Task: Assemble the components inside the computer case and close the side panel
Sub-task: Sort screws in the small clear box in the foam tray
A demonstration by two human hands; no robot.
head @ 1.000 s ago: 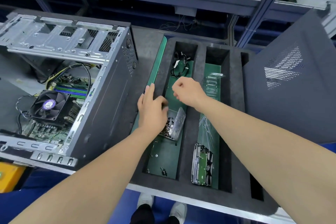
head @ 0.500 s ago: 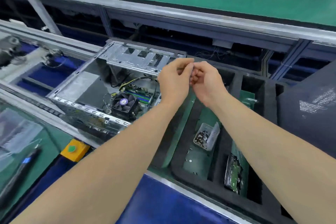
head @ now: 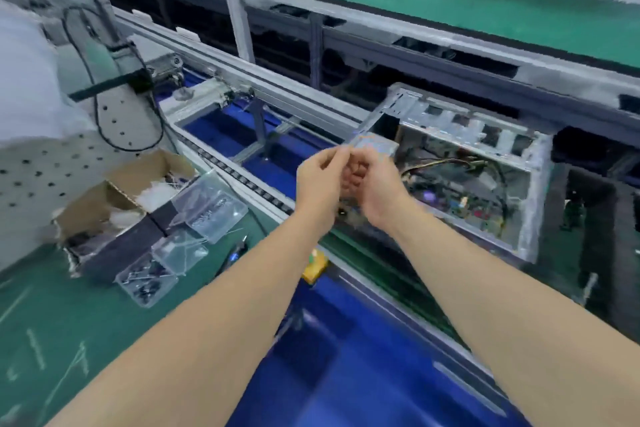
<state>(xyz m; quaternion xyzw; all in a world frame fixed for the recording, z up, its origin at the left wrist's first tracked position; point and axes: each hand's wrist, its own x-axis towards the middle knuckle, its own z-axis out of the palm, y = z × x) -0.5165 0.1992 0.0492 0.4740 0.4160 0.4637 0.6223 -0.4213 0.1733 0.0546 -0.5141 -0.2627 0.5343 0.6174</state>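
Before the blurred computer case [head: 530, 204], left hand [head: 320, 184] and right hand [head: 377, 192] meet curled, grasp unclear.

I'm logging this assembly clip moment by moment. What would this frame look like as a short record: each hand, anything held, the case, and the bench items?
left hand: in front of the case, fingertips meeting the other hand
right hand: fingers curled toward the left hand
held item: too blurred to tell
computer case: on the line, open side up, board and cables exposed
bench, left side: cardboard box, clear plastic box holding small dark parts, screwdriver
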